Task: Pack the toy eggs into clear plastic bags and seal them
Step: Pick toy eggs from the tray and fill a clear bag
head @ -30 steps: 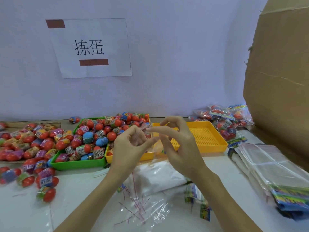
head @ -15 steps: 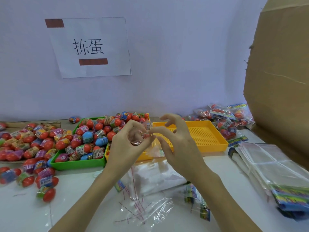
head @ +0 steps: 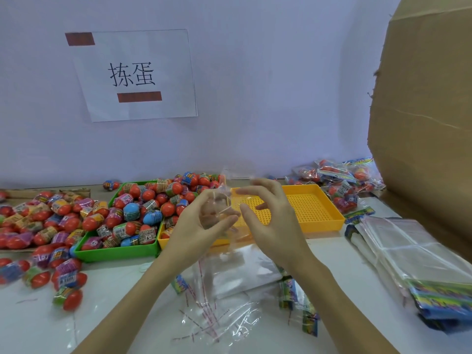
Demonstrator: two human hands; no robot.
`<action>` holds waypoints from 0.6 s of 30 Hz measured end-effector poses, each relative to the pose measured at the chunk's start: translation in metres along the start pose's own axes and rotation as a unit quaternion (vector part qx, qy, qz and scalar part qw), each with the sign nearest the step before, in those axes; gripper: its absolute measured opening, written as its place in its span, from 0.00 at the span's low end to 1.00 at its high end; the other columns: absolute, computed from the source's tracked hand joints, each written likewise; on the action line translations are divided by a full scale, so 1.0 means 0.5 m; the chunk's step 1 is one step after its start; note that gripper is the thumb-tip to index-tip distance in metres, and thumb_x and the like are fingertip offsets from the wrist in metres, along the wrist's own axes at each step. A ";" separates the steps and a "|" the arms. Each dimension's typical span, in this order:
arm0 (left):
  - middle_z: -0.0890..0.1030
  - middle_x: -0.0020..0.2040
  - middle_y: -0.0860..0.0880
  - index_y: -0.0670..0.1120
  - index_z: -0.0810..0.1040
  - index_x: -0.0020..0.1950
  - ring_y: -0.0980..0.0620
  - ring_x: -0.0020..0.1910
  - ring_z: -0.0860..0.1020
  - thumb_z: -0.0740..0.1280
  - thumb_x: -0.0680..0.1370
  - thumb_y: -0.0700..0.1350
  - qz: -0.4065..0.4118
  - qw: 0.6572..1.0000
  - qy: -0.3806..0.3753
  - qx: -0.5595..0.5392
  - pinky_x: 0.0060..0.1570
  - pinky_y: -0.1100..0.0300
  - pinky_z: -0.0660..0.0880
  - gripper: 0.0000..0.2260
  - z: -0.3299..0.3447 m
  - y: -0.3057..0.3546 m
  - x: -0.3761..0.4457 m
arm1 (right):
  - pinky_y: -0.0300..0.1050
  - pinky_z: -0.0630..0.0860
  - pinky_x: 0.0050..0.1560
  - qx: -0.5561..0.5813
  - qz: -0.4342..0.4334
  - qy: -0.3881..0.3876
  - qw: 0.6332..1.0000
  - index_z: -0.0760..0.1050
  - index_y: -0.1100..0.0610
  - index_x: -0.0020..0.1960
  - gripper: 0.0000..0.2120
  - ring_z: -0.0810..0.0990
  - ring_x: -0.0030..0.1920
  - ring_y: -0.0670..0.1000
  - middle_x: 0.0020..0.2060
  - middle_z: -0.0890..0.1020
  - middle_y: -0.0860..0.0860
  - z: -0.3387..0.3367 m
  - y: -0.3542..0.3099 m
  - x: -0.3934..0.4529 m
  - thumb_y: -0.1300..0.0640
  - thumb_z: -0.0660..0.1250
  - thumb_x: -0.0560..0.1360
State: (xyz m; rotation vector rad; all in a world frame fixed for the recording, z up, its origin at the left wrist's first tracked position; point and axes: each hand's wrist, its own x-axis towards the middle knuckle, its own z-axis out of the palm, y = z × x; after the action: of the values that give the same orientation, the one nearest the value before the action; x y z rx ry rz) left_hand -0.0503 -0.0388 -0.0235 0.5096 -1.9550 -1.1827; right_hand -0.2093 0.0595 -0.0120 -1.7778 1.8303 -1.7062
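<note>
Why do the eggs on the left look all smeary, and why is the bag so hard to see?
In the head view, the loose eggs at the left edge are smeared by blur, while the eggs in the green tray look sharper. The clear bag between the left hand and right hand shows only by faint shiny glints.
</note>
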 end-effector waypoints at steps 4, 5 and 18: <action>0.86 0.42 0.56 0.55 0.78 0.67 0.60 0.33 0.82 0.77 0.79 0.43 0.058 0.993 -0.002 0.105 0.38 0.72 0.76 0.19 -0.001 0.000 -0.004 | 0.38 0.68 0.70 -0.091 -0.070 0.054 0.992 0.79 0.47 0.70 0.18 0.69 0.72 0.48 0.72 0.70 0.50 0.002 0.000 -0.002 0.51 0.72 0.81; 0.85 0.41 0.58 0.56 0.78 0.67 0.61 0.31 0.79 0.77 0.79 0.42 0.064 0.990 -0.002 0.123 0.36 0.73 0.73 0.20 0.001 0.000 -0.005 | 0.35 0.66 0.70 -0.108 -0.077 0.065 0.989 0.80 0.47 0.69 0.17 0.68 0.71 0.49 0.73 0.69 0.51 0.002 0.001 -0.001 0.50 0.73 0.80; 0.85 0.43 0.57 0.59 0.78 0.66 0.56 0.32 0.85 0.75 0.78 0.50 0.068 0.986 0.000 0.153 0.36 0.66 0.80 0.17 -0.007 -0.008 -0.005 | 0.40 0.74 0.54 -0.015 -0.099 -0.051 0.994 0.78 0.53 0.49 0.05 0.80 0.48 0.46 0.43 0.80 0.39 -0.010 0.001 0.001 0.60 0.73 0.79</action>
State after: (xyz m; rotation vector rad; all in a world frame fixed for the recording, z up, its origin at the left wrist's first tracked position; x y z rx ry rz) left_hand -0.0465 -0.0410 -0.0271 0.5236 -2.1473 -0.8013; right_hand -0.2133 0.0622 -0.0100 -2.0789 1.6979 -1.6210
